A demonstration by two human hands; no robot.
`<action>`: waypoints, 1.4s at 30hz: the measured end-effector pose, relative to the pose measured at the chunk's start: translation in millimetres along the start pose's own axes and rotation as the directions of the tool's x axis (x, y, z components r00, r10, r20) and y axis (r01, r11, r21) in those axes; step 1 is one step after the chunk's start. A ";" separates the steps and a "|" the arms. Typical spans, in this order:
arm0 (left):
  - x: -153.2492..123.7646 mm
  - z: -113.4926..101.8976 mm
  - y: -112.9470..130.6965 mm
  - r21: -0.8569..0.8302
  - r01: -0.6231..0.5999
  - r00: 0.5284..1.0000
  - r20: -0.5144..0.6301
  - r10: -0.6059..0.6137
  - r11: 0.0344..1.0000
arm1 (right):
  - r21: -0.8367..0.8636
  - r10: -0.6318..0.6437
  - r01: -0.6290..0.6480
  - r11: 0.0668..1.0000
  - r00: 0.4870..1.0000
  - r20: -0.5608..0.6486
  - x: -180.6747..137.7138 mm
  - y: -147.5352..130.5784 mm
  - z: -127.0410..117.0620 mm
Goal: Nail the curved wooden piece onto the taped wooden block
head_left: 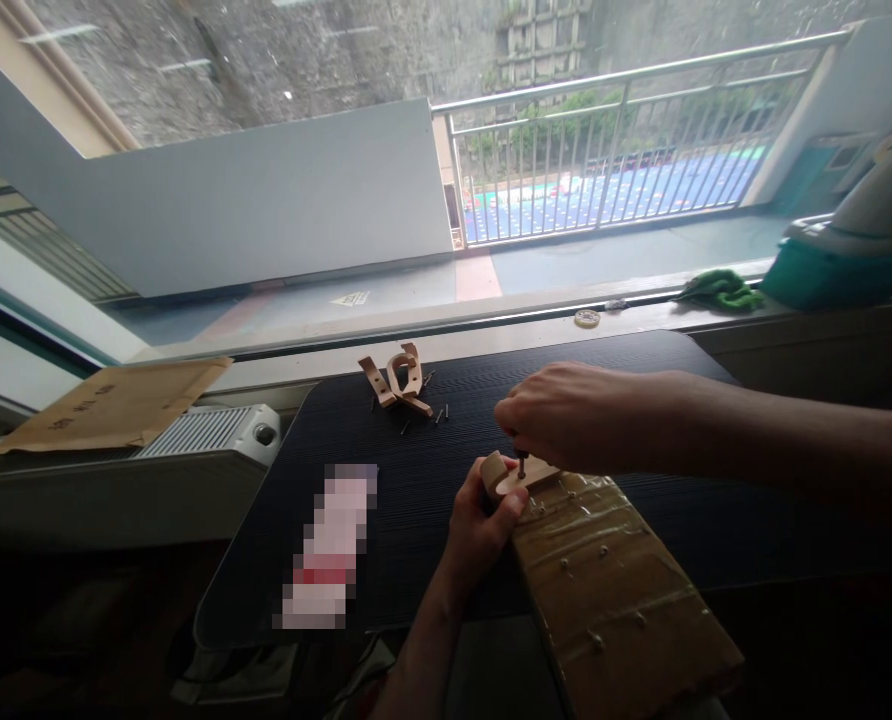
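Note:
My left hand (pixel 483 520) is closed around the curved end of a pale wooden hook (pixel 495 472), thumb on its near side. The hook lies at the far end of a wooden board (pixel 626 590) wrapped in clear tape. Above it, my right hand (pixel 540 410) is wrapped round a screwdriver (pixel 521 447), most of which the fist hides. The screwdriver points down, its lower end at the flat part of the hook. Small screws or holes dot the board's top; which they are is hard to make out.
More wooden hooks (pixel 397 380) lie in a heap on the dark table (pixel 431 460), with several loose screws (pixel 440 415) around them. A blurred pink-and-white item (pixel 330 550) is at the left. Behind are a roll of tape (pixel 586 318), a green cloth (pixel 720 290) and the window sill.

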State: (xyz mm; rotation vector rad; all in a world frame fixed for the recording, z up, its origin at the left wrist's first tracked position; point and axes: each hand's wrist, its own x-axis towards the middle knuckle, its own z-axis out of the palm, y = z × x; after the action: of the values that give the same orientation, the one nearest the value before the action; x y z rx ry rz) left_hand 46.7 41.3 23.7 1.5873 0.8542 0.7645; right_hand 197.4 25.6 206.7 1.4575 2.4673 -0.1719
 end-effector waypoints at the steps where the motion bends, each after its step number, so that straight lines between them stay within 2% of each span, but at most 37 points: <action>1: 0.1 -0.6 -1.1 0.009 -0.003 1.000 0.007 0.003 1.000 | -0.004 0.012 -0.012 1.000 1.000 -0.005 -0.9 -0.3 -0.8; 5: -0.1 -1.1 -4.4 0.005 -0.020 0.999 0.037 0.020 1.000 | -0.061 0.035 -0.036 0.997 0.999 -0.020 -4.6 -5.9 -8.1; 12: -0.6 0.5 -3.9 -0.068 -0.044 0.998 0.052 0.048 0.997 | -0.092 -0.055 0.063 0.994 0.994 0.090 0.0 -15.1 -14.1; 16: -0.7 0.6 -5.1 -0.091 -0.024 0.997 0.065 0.030 0.996 | -0.061 -0.075 0.078 0.995 0.996 0.045 5.2 -8.0 -8.1; 24: -1.4 2.2 -4.2 -0.108 -0.031 0.998 0.050 0.037 0.994 | 0.122 0.034 -0.032 0.992 0.999 -0.013 2.9 7.3 -4.2; 30: -0.4 1.2 -4.2 -0.060 -0.059 0.998 0.031 0.061 0.996 | -0.015 0.105 -0.106 0.994 0.992 -0.063 -1.0 -2.6 -3.4; 35: 1.2 -0.7 -3.5 -0.014 -0.041 0.999 0.033 0.042 0.999 | -0.159 -0.022 0.017 0.987 0.999 -0.028 -6.0 -14.2 -4.5; 42: 0.8 -0.7 -3.7 -0.002 -0.017 1.000 0.002 0.017 1.000 | -0.123 -0.151 0.145 0.982 0.988 -0.037 0.9 -12.5 2.6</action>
State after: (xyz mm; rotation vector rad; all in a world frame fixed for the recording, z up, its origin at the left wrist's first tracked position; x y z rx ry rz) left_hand 46.1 42.8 20.2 1.5955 0.8387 0.7753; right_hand 186.5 19.7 203.5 1.2435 2.5745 -0.0179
